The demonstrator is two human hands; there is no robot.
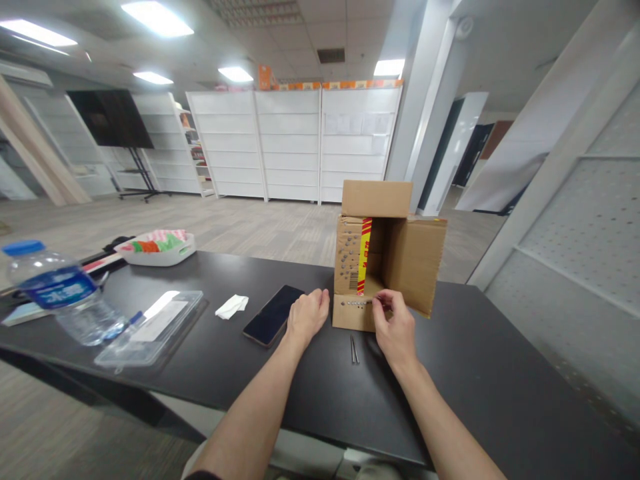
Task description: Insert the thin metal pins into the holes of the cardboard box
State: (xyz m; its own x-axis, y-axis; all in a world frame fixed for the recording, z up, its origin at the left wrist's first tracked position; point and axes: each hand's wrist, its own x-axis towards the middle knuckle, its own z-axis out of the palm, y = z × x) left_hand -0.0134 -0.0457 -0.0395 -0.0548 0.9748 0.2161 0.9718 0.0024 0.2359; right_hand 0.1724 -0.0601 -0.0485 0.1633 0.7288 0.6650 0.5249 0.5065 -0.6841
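An open cardboard box [350, 313] stands on the dark table, its flaps folded outward and its opening facing me. A row of small silver heads runs along its lower front panel, and more dot its left side. At the right end of that row my right hand [395, 327] pinches thumb and finger together against the panel; what lies between the fingertips is too small to name. Curled closed, my left hand [307, 317] rests left of the box, beside a dark smartphone [273, 317]; its contents are hidden. Two thin metal nails [355, 350] lie before the box.
Left of the phone are a crumpled white tissue [233, 306] and a clear plastic case [153, 330]. A water bottle [65, 293] with a blue cap leans at far left. Behind it sits a white basket [160, 257] with colourful packets. A perforated partition [590, 267] rises at right.
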